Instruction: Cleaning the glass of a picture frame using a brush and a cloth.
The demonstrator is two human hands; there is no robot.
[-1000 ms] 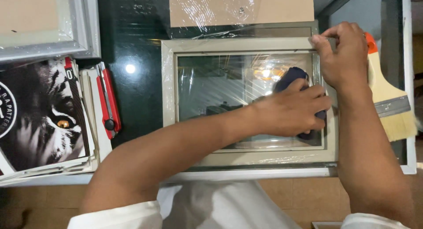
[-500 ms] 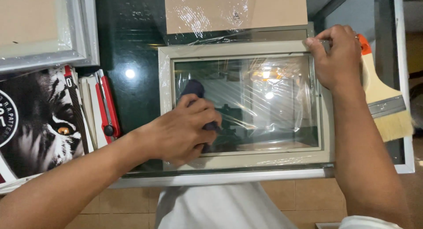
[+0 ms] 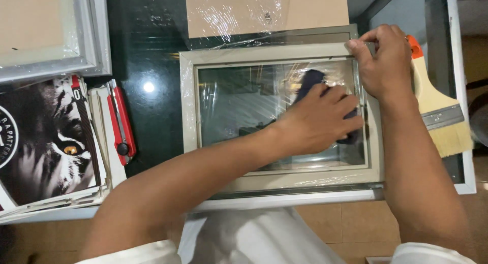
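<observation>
Right now we press our left hand [image 3: 317, 119] flat on the glass pane [image 3: 239, 109] of a pale picture frame [image 3: 189, 101], with a dark blue cloth [image 3: 309, 80] pinned under the palm and fingers. The cloth shows above the fingertips and again at the right edge of the hand, near the frame's right rail. The fingers lie spread and lowered onto the cloth rather than curled around it, so the hand bears down on it instead of gripping it.

Our right hand [image 3: 386, 60] sits at the frame's upper right corner. Its thumb and fingers are pinched together on the top rail there, holding the frame against the dark green tabletop [image 3: 147, 45].

The frame lies flat in the middle of the table, close to its near edge, and clear plastic wrap [image 3: 223, 20] covers parts of it and the brown backing board [image 3: 305, 10] just beyond its far rail. Reflections streak the glass.

Just right of the right hand lies 1 wide paintbrush [image 3: 439, 114] with a wooden handle, an orange tip and pale bristles. To the left of the frame, well apart from it, rests 1 red utility knife [image 3: 122, 124]. Beside that lies a stack of prints topped by a black-and-white tiger picture [image 3: 51, 142]. Another pale frame [image 3: 96, 35] occupies the far left corner.
</observation>
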